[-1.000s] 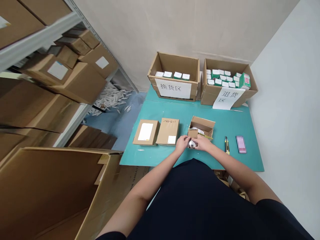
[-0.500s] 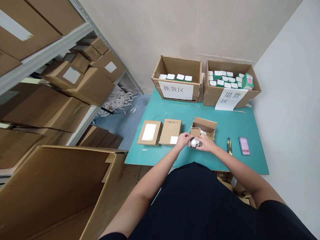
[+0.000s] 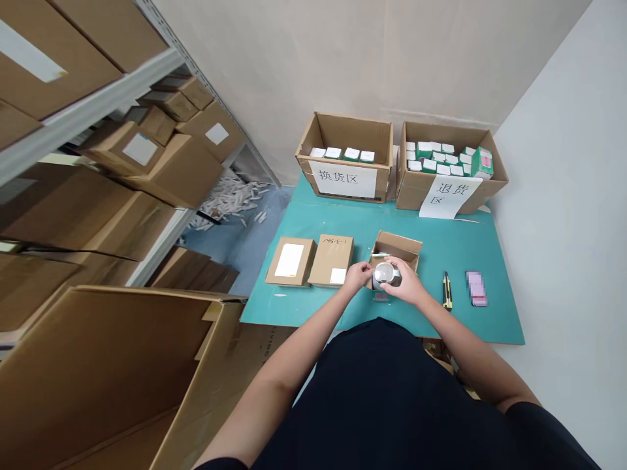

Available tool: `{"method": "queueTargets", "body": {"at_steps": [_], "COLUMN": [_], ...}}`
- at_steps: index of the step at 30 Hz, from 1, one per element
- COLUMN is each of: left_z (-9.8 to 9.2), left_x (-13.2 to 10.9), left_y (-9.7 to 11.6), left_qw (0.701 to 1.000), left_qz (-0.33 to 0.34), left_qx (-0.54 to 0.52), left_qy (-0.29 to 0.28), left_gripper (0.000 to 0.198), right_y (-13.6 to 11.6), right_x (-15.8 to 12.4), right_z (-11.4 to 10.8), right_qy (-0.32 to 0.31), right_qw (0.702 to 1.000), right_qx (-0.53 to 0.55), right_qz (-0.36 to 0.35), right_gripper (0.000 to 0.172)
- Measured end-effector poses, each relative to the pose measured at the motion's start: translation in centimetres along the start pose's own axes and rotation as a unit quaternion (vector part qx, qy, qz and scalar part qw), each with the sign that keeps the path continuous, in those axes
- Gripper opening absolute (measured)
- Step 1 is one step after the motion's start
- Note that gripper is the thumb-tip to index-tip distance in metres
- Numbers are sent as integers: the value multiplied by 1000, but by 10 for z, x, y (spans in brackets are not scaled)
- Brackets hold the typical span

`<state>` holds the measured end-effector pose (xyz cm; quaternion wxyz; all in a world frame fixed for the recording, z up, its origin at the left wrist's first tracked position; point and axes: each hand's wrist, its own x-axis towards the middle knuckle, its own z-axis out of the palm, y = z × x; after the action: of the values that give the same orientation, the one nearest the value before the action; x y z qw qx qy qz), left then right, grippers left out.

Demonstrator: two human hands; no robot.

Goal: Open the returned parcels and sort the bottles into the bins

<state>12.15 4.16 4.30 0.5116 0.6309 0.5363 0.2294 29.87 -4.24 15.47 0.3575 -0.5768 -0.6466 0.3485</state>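
Observation:
An open cardboard box [image 3: 402, 244] sits on the green table, its back flap raised. My right hand [image 3: 407, 284] grips a round container [image 3: 383, 273] with a shiny silver top and darker side, held over the front of this box. The container's exact kind I cannot make out. Beside it my left hand [image 3: 358, 277] is closed, its fingertips pinching the box's left front edge. A small pinkish label or flap [image 3: 381, 297] shows below the container.
Left of my hands lie two closed cartons [image 3: 290, 261] [image 3: 332, 260]. A yellow-black box cutter [image 3: 447, 291] and a phone [image 3: 477, 288] lie right. Behind stand two labelled bins [image 3: 345, 179] [image 3: 411, 186] with green-white boxes. A big open carton [image 3: 112, 365] and loaded shelves [image 3: 161, 261] are left.
The round container has come up out of the box, into my right hand. My left hand has stayed by the box's left edge. The view has shifted slightly.

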Motion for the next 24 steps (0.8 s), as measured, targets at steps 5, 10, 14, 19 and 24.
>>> {"method": "queueTargets", "body": {"at_steps": [5, 10, 14, 19, 24], "left_z": [-1, -9, -26, -57, -52], "left_x": [-1, -5, -16, -50, -88], "left_y": [-3, -5, -2, 22, 67], "left_qw": [1000, 996, 989, 980, 979], "left_qz": [4, 14, 32, 109, 199], "left_qx": [16, 82, 145, 166, -21], "left_qy": [-4, -14, -24, -15, -37], "left_gripper": [15, 23, 44, 65, 83], "right_y": [-23, -44, -59, -74, -87], "right_x": [9, 16, 17, 19, 25], "right_z": [-18, -43, -50, -46, -30], "right_qy": [94, 144, 156, 185, 198], "right_qw": [985, 966, 966, 963, 947], "right_qx": [147, 215, 204, 195, 246], "right_qz": [20, 9, 17, 35, 58], "right_gripper": [55, 55, 51, 50, 53]}}
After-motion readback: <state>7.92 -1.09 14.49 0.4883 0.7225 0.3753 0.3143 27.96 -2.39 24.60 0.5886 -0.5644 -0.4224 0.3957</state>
